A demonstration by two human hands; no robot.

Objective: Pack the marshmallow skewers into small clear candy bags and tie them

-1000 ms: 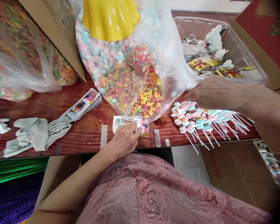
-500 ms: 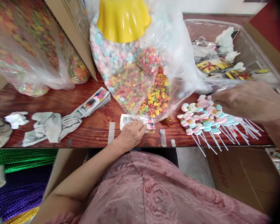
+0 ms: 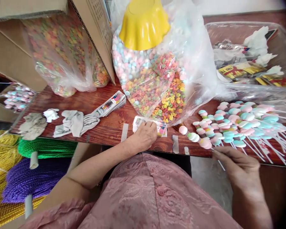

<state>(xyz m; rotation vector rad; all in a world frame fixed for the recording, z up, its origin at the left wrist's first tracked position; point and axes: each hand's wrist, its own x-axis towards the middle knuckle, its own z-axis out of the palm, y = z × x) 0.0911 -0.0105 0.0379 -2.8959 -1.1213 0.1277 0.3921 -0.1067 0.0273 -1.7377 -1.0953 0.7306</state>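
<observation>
My right hand (image 3: pixel 239 162) pinches the white stick of a marshmallow skewer (image 3: pixel 205 142), whose pink, white and blue pieces point left at the table's front edge. Just beyond it lies a pile of similar marshmallow skewers (image 3: pixel 249 119), sticks pointing to the right and front. My left hand (image 3: pixel 146 135) rests at the middle of the table with its fingers curled down on printed plastic bags (image 3: pixel 162 128); its fingertips are partly hidden. Behind that hand stands a large clear bag of marshmallows and ring candies (image 3: pixel 168 98).
A yellow fluted bowl (image 3: pixel 144 27) sits upside down on the candy bag. Left are more printed bags (image 3: pixel 111 103), a grey cloth (image 3: pixel 73 123), crumpled tissue (image 3: pixel 51 115) and a cardboard box (image 3: pixel 95 35). A clear plastic bin (image 3: pixel 243 87) holds packets at the right.
My right hand has come from above the skewer pile to the front edge, now with one skewer in its fingers. My left hand stays on the printed bags. The view has shifted left.
</observation>
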